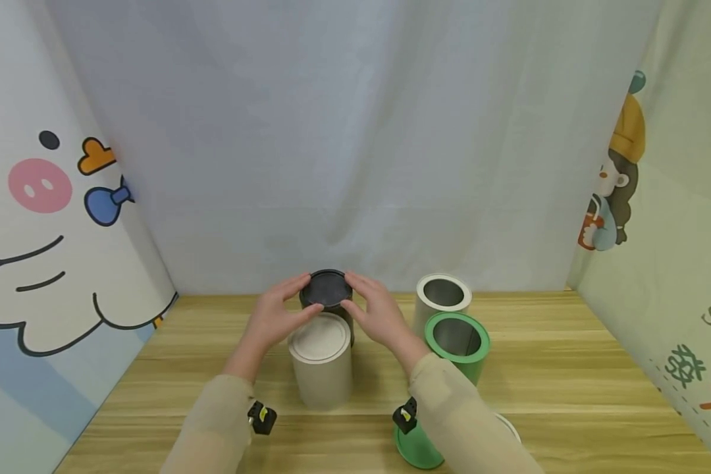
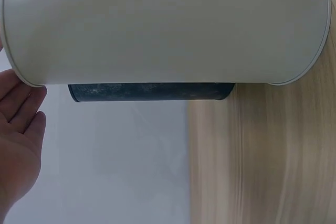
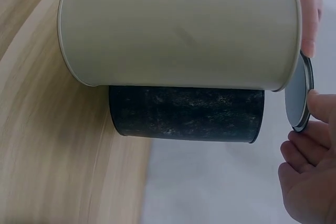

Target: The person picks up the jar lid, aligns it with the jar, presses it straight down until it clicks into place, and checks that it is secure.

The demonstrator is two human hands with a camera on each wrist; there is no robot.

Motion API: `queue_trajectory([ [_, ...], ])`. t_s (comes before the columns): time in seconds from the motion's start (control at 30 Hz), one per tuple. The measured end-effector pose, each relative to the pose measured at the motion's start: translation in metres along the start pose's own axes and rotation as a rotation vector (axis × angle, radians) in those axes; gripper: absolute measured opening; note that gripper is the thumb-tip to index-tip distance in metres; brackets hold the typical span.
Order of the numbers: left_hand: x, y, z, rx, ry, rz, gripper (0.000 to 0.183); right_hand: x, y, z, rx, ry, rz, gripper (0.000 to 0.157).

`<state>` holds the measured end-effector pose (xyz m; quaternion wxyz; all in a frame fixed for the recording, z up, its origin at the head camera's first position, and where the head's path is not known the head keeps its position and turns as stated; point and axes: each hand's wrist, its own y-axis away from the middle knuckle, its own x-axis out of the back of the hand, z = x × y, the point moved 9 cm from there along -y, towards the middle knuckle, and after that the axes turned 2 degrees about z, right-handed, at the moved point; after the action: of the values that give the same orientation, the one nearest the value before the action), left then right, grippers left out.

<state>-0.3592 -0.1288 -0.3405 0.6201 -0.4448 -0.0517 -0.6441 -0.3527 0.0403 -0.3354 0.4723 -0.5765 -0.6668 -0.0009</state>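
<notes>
The wooden plank table (image 1: 569, 368) fills the lower half of my head view, closed in by pale fabric curtains (image 1: 355, 131) with cartoon prints at 9 and 3 o'clock. At the table's centre stands the beige cylindrical tin with its flat beige lid on (image 1: 321, 362). Directly behind it, at 12 o'clock, I see the dark blue-black cylindrical tin (image 3: 186, 113), largely hidden in the head view but shown in the right wrist view as standing apart from its cap. At 3 o'clock from these stand two open tins, just beside each other: the green-rimmed open tin (image 1: 457, 342) nearer, the white open tin (image 1: 442, 297) farther. At 5 o'clock, near the table's front edge, lies the loose green round lid (image 1: 417, 451), partly under my right sleeve.

The round black flat lid (image 1: 328, 288) is held above the dark tin, clear of its mouth in the right wrist view. My left hand (image 1: 272, 316) pinches its 9 o'clock rim; my right hand (image 1: 379, 313) pinches its 3 o'clock rim. Both grips are thus clenched on the lid, fingertips (image 3: 314, 98) on its edge.
</notes>
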Motion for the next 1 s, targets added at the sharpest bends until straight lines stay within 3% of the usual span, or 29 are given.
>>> queue_trajectory([
  [0.43, -0.010, -0.005, -0.023, 0.119, 0.048, -0.088, 0.066, -0.015, -0.008, 0.012, -0.071, -0.012, -0.070, 0.048],
  [1.0, -0.020, -0.014, -0.038, 0.125, 0.091, -0.126, 0.066, -0.025, -0.012, 0.025, -0.129, 0.033, -0.118, 0.047],
])
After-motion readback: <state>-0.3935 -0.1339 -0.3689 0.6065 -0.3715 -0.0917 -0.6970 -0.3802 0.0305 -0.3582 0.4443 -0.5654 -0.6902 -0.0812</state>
